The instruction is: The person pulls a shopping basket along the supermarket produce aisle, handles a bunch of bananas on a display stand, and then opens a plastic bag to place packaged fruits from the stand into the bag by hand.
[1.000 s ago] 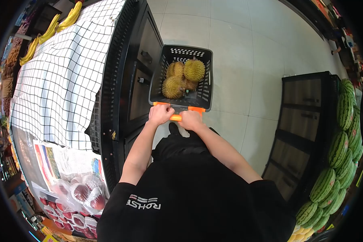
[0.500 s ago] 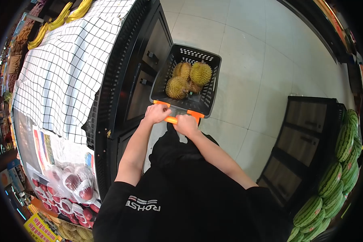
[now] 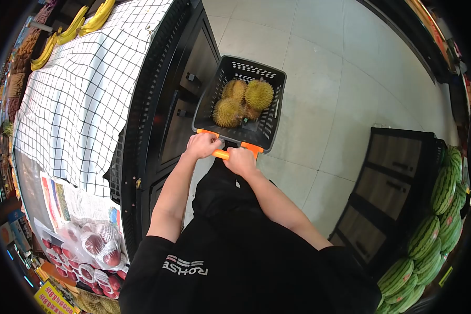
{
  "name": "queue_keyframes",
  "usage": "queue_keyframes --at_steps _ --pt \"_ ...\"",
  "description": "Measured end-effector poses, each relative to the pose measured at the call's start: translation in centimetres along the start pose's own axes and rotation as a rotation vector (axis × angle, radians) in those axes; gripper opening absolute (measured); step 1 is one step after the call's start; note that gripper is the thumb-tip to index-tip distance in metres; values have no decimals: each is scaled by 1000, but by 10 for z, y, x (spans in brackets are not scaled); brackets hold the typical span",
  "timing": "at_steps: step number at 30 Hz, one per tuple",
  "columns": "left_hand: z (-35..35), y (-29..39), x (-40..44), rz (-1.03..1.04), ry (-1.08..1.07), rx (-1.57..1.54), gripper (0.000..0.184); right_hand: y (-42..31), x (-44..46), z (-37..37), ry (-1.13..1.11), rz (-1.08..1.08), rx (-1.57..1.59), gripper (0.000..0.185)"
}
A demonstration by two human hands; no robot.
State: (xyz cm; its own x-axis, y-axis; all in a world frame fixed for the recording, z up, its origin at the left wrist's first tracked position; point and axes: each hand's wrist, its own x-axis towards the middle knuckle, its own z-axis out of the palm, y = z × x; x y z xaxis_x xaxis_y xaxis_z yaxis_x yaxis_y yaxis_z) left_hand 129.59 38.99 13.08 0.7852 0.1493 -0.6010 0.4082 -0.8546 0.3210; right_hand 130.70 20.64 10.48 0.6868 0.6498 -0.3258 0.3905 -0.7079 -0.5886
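Observation:
My left hand is wrapped round the left part of an orange handle. Close beside it, my right hand grips the handle's right part. The handle joins a dark grey perforated shopping basket with orange brackets along its near rim. Several spiky yellow-green durians lie together in the basket, partly overlapping. Both hands have closed fingers, and part of the handle shows between them.
A dark cabinet stands close on the left, under a checked cloth. Bananas and red fruit lie on that stand. To the right are a drawer cabinet and watermelons. Pale tiles cover the floor.
The fruit stand has shifted slightly down and left in view, and the right-hand cabinet slightly left. My trouser legs have changed position. Both hands keep their hold on the handle.

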Motion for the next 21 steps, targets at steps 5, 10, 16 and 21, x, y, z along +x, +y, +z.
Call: queue_keyframes --at_steps 5,10,16,21 --pt "-17 7 28 22 9 -24 39 4 25 -30 -50 46 -1 22" --pt "-34 14 71 73 57 -46 38 17 64 -54 -72 96 -20 23" --pt "-71 33 121 134 43 -72 37 39 112 -91 -66 81 -3 35" --pt "-88 40 163 224 40 -52 37 61 148 -104 -23 98 14 49"
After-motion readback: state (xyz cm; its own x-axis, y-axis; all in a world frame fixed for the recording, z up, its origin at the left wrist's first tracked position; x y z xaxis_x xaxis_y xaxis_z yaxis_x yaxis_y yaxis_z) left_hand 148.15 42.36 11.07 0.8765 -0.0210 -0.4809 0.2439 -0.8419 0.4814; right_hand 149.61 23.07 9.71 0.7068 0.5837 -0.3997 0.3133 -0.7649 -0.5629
